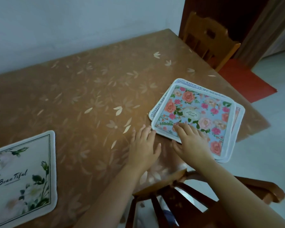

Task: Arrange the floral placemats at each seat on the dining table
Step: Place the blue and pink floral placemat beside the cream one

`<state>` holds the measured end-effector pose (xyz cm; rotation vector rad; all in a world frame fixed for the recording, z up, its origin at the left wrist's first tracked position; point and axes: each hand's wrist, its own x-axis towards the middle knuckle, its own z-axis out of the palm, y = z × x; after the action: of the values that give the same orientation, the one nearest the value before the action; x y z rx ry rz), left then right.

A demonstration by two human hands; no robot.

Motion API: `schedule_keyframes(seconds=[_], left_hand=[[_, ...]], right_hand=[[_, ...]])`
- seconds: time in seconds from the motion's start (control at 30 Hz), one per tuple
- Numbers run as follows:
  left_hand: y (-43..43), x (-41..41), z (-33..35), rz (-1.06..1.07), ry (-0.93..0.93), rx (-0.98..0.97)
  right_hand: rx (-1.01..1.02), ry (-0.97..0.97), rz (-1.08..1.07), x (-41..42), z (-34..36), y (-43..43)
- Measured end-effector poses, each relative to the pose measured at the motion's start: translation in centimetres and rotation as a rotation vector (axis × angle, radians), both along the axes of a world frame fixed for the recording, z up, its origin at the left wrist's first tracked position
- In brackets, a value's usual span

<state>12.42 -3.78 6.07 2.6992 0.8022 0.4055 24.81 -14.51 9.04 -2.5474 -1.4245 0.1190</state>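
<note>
A glossy brown tablecloth (92,89), printed with pale leaf shapes, covers the table (247,129). At about 3 o'clock on it, close to the right edge, lies a loose stack of placemats (238,116), set crooked so that their rounded corners fan out. The top placemat (197,111) is square with soft corners and a white fabric rim, and is blue, strewn with pink and coral roses. The one under it shows a border of printed lettering. The stack's near corner appears to stick out past the table's edge.

The right hand (191,139) lies flat on the top placemat with fingers straight, pressing rather than gripping, its thumb off the near rim. The left hand (144,142) rests spread on the cloth at 9 o'clock of the stack. Its fingertips (153,131) are just beside the placemat's rim, and it holds nothing.

A white placemat (23,175) with green sprigs and script lies at 8 o'clock, well apart. Between it and the hands is bare cloth. A wooden chair (207,40) stands at 1 o'clock, and another chair (171,186) is tucked in at 5 o'clock.
</note>
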Motion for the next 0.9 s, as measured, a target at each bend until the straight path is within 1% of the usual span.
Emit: schedule_keyframes(seconds=[0.13,0.27,0.43,0.57,0.77,0.83,0.9], left_hand=[[0.7,3.1,-2.5,0.003,0.028,-0.01],[1.2,5.2,-5.1,-0.041,0.059,-0.051],[2.0,5.9,-7.3,-0.125,0.0,-0.065],[2.2,6.1,-8.3,-0.165,-0.035,-0.058],[2.5,7.3,-8.8,-0.176,-0.072,-0.048],[2.5,7.9,-8.7,-0.149,-0.107,-0.089],[2.6,8.3,-8.5,-0.11,-0.169,-0.183]], right_hand=[[-0.094,-0.006,0.043,2.6,-3.1,1.0],[-0.123,0.037,0.055,4.4,-5.8,1.3],[-0.122,0.044,0.087,5.4,-8.1,0.7],[-0.045,0.019,0.093,6.0,-9.2,0.5],[0.139,0.098,0.096,6.5,-9.8,0.1],[0.194,0.144,0.084,6.5,-9.6,-0.1],[0.226,0.183,0.059,6.5,-9.3,-0.1]])
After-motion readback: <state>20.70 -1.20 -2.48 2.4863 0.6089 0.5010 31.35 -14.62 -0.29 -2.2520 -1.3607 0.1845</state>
